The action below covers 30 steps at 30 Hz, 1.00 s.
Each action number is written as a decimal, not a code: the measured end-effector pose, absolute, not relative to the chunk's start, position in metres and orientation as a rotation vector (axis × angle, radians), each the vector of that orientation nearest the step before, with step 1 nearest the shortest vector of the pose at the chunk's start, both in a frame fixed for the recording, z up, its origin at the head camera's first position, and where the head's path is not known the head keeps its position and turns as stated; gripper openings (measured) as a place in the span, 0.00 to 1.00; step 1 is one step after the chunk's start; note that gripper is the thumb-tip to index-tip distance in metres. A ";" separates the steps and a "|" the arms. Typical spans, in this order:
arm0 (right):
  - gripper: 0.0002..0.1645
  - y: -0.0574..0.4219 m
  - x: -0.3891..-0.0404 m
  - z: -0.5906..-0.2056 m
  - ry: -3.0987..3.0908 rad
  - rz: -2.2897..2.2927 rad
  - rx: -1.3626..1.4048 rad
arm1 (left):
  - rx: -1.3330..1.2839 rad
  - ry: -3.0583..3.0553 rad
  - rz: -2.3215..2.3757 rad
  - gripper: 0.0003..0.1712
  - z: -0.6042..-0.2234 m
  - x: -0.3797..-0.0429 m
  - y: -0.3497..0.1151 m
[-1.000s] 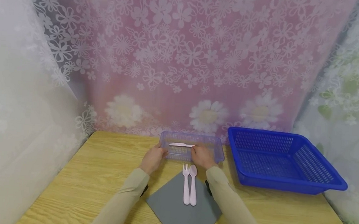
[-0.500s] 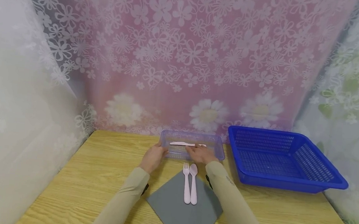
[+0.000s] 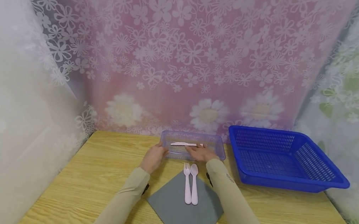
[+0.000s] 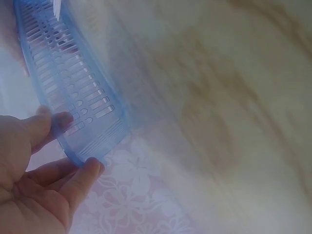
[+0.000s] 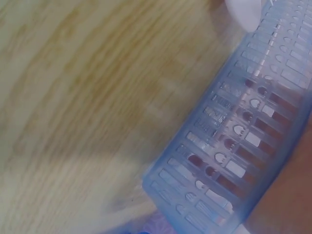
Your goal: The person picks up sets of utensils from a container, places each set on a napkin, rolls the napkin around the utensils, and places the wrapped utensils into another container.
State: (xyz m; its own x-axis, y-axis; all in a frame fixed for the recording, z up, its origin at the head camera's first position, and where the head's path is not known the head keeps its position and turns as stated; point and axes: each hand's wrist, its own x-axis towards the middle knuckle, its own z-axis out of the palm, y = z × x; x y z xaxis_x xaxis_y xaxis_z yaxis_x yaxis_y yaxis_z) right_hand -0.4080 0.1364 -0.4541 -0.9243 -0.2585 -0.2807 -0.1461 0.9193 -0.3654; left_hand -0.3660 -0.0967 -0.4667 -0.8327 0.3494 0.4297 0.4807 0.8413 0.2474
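A small see-through bluish plastic basket (image 3: pixel 216 143) stands at the back of the table, with a pale pink knife (image 3: pixel 180 143) lying lengthwise in it. My left hand (image 3: pixel 153 158) grips its left end; the left wrist view shows thumb and fingers round the corner of the basket (image 4: pixel 83 83). Over the front rim reaches my right hand (image 3: pixel 202 153), fingers extended inside and covering part of the knife's handle. Through the slots of the basket wall (image 5: pixel 209 146) those fingers show only partly. Nearer lie a pink fork (image 3: pixel 187 185) and a pink spoon (image 3: pixel 194 186), side by side.
Under most of the fork and spoon is a grey square cloth (image 3: pixel 170 201), turned cornerwise. A large blue basket (image 3: pixel 285 181) stands to the right on the wooden table (image 3: pixel 96 186). Floral curtains (image 3: pixel 178 55) hang close behind the table and at both sides.
My right hand has let go of the knife's handle and straightened its fingers, shifting slightly right. The knife now lies in the clear basket. My left hand keeps its grip.
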 end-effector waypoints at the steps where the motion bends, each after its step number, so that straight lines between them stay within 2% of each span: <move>1: 0.44 0.137 -0.408 -0.454 2.757 -0.485 -0.302 | -0.620 -2.646 -0.491 0.13 -0.467 -0.366 -0.097; 9: 0.47 0.136 -0.409 -0.459 2.835 -0.446 -0.329 | -0.602 -2.675 -0.506 0.18 -0.466 -0.365 -0.096; 21: 0.43 0.138 -0.407 -0.464 2.921 -0.395 -0.364 | -0.631 -2.702 -0.459 0.13 -0.460 -0.364 -0.095; 30: 0.34 0.138 -0.406 -0.470 3.044 -0.550 -0.454 | -0.608 -2.729 -0.444 0.15 -0.461 -0.366 -0.095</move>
